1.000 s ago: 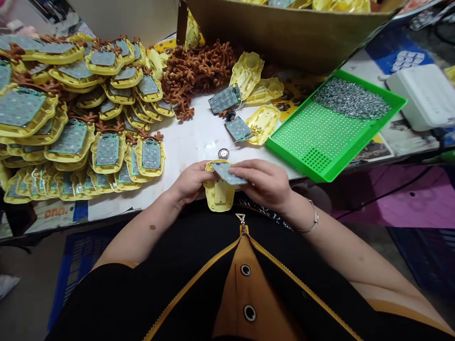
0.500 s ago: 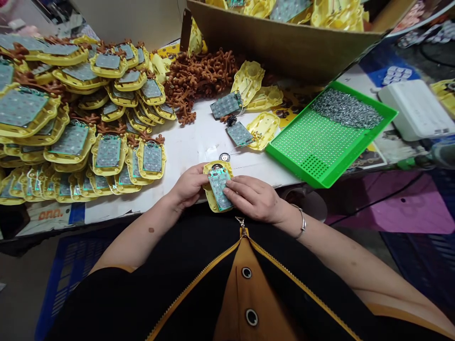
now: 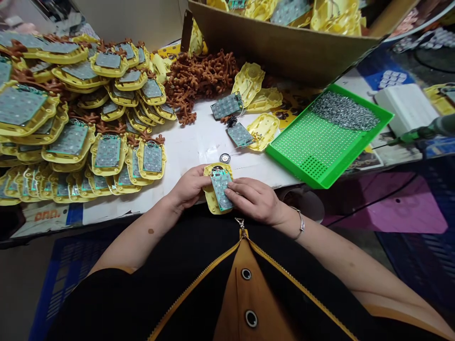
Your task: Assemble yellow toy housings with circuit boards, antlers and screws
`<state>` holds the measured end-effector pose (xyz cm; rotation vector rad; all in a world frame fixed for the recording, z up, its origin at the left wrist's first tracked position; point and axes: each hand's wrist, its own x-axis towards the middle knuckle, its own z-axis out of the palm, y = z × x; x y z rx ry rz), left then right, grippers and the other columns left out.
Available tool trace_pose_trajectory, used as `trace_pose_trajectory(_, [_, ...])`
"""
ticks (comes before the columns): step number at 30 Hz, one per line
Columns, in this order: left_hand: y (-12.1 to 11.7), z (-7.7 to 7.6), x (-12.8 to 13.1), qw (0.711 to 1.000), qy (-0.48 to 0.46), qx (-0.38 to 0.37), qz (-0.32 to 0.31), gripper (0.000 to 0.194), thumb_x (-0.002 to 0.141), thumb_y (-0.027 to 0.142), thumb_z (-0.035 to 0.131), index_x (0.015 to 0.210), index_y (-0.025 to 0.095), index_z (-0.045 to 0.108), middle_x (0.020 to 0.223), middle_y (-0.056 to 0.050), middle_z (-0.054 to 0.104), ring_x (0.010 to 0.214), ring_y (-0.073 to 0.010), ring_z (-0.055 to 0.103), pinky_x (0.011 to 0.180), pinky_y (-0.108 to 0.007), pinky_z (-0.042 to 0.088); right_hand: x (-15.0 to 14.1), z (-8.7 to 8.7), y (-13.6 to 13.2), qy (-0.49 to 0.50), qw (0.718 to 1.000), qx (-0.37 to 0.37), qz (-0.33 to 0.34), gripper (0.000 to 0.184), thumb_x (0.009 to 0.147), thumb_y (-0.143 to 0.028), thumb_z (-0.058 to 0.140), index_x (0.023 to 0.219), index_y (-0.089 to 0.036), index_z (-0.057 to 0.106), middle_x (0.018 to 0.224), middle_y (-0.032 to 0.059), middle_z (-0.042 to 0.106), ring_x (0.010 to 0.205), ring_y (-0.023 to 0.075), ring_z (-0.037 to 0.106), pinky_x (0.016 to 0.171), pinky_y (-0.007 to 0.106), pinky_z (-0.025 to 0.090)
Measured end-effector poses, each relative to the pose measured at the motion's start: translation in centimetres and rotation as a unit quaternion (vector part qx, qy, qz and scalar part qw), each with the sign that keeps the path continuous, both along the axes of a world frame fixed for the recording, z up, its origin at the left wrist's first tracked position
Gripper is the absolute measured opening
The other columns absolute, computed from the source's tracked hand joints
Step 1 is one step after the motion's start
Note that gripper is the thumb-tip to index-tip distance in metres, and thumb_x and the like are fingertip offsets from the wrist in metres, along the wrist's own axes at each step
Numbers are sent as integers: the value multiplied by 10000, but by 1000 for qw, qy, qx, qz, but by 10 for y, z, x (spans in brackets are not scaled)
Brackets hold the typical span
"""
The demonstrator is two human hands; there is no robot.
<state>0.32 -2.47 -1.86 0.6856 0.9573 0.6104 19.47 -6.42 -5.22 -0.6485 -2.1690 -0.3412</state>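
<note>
At the table's front edge, my left hand (image 3: 192, 186) is closed on the left side of a yellow plastic shell (image 3: 211, 201). A circuit board (image 3: 221, 189) with a grey face and green edges lies over the shell, slightly askew to the right. My right hand (image 3: 254, 199) grips the right side of the board, its fingers on the grey face. A round dark part shows in the shell's top end. Just beyond it, a small round speaker (image 3: 225, 158) with a thin wire lies on the table.
Stacked yellow shells with boards (image 3: 108, 151) fill the left side. Brown plastic pieces (image 3: 201, 76) are heaped behind. A green tray (image 3: 329, 137) of screws (image 3: 343, 111) sits at right, near a screwdriver-like tool (image 3: 426, 130). A cardboard box (image 3: 284, 47) of shells stands at the back.
The board in my hands has shifted slightly right over the shell. The tool at the far right has moved further into view. Both hands keep nearly the same place.
</note>
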Motion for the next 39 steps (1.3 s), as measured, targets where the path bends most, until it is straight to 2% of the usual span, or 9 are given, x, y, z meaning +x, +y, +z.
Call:
trace_pose_trajectory(6, [1,-4,-5,1000,-3,9,-4,291,605,192,809,871,121,713,794,-58,757,730,-189,697,720,-297,519,0,-8,-2,32,999,-35,3,187,917,-85,556,1054,-140,672,901,112,770,841,205,744,741,362,681])
trace_pose_trajectory(11, [4,-7,-14,999,-48,-6,-14,347,586,223,766,908,103,723,821,-91,757,741,-213,692,734,-320,513,4,-14,-3,21,996,-91,13,272,916,-108,573,1154,-189,676,1009,115,764,962,219,737,809,387,672])
trace_pose_trajectory(15, [2,-4,-9,1000,-23,4,-7,360,635,270,840,926,100,714,833,-81,753,739,-180,675,745,-303,510,2,-8,-4,-14,997,-74,-3,238,928,-89,545,1100,-168,689,998,111,767,928,208,734,821,378,668])
trace_pose_trajectory(18, [0,-3,-3,1000,-12,4,7,375,616,275,878,901,108,702,806,-60,746,725,-161,663,732,-290,513,-3,-1,-6,-43,997,-59,-19,221,927,-62,530,1055,-125,699,952,127,765,884,209,725,811,358,660])
trace_pose_trajectory(21, [-2,-3,-2,1000,-8,0,16,366,619,285,873,890,115,695,800,-53,743,727,-161,665,731,-290,517,-7,2,-10,-65,993,-98,-24,255,939,-71,511,1108,-109,698,958,150,761,909,232,718,821,378,648])
trace_pose_trajectory(27, [-1,-5,-2,999,-2,14,31,278,660,262,826,861,121,697,787,-46,732,728,-161,657,744,-296,517,-4,6,-14,-90,985,-146,-18,337,937,-76,476,1224,-77,652,1132,209,734,1034,261,709,898,419,628])
trace_pose_trajectory(30, [-1,-5,-2,999,-6,15,31,262,672,258,820,871,129,710,772,-28,722,713,-151,648,745,-288,511,-1,11,-11,-38,982,-184,-8,399,949,-199,514,1337,-127,573,1230,203,695,1126,280,677,934,466,618])
trace_pose_trajectory(34, [-1,-7,-2,999,-11,18,40,300,652,263,845,887,132,711,791,-21,724,711,-140,640,730,-273,501,-4,12,-2,-55,965,-258,-7,752,889,-509,634,1438,-37,434,1391,302,561,1306,389,559,1030,579,550])
trace_pose_trajectory(39, [0,-9,-4,999,-9,17,32,310,653,272,851,892,130,713,807,-30,724,716,-150,641,716,-281,497,-7,8,4,-59,958,-281,-1,775,854,-504,688,1422,-41,436,1363,298,573,1281,388,569,1031,584,547])
